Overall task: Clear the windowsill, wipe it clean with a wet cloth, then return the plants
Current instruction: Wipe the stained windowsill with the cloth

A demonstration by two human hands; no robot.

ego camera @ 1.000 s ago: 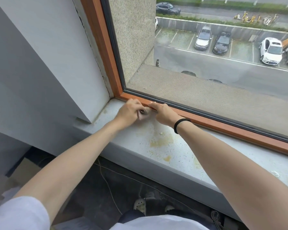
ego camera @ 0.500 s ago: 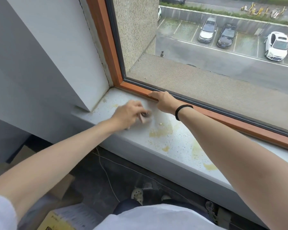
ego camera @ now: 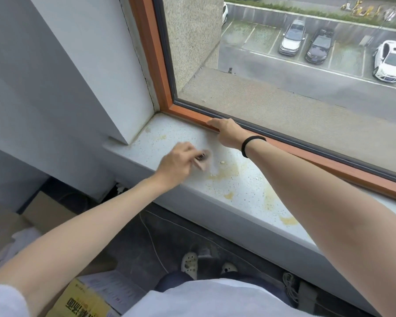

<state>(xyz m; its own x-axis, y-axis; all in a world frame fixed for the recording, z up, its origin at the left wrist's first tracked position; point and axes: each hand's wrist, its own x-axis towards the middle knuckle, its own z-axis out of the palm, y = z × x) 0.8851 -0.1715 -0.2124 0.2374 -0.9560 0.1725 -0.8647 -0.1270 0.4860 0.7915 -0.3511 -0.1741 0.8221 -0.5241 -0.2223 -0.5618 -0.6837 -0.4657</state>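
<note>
Windowsill: pale grey-white, fine dark speckle, yellow-brown stain patches toward the right. Window frame: orange-brown, dark grey inner strip. Cloth: pinkish-beige, blurred. Wristband: black. Box, near left: yellow, dark lettering. Clogs: cream, perforated. Far right: silver car, black car, white car.

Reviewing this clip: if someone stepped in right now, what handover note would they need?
Left hand grips a small cloth and presses it on the windowsill near the left corner.
Right hand rests on the lower window frame, holding nothing.
Done: the sill is cleared; no plants are in view.
Left: yellowish stains lie across the sill to the right of the cloth. Wipe them off, then bring the plants back.
</note>
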